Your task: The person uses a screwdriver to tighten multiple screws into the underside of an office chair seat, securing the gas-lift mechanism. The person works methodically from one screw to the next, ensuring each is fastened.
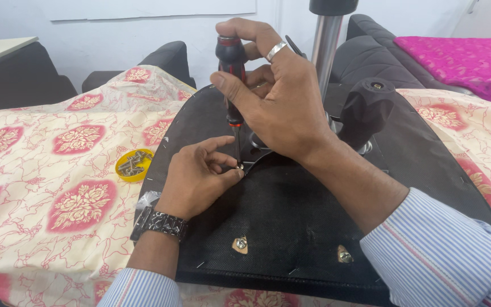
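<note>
Two hands worked: right hand (274, 96) clasped the rigid red-and-black screwdriver (232, 74) by its non-slip handle; left hand (197, 176) pinched the tip steady

Right hand (279, 108) gripping upright screwdriver (231, 74), left hand (197, 176) pinching its tip on black seat underside (291, 227), beside yellow screw dish (133, 165).

Both arms wear shirt sleeves with fine blue-and-white stripes, buttoned cuffs sitting at the wrists. The left hand (197, 173) shows a dark, chunky metal-link watch on its wrist; the right hand (277, 102) carries a plain silver ring on one finger.
</note>
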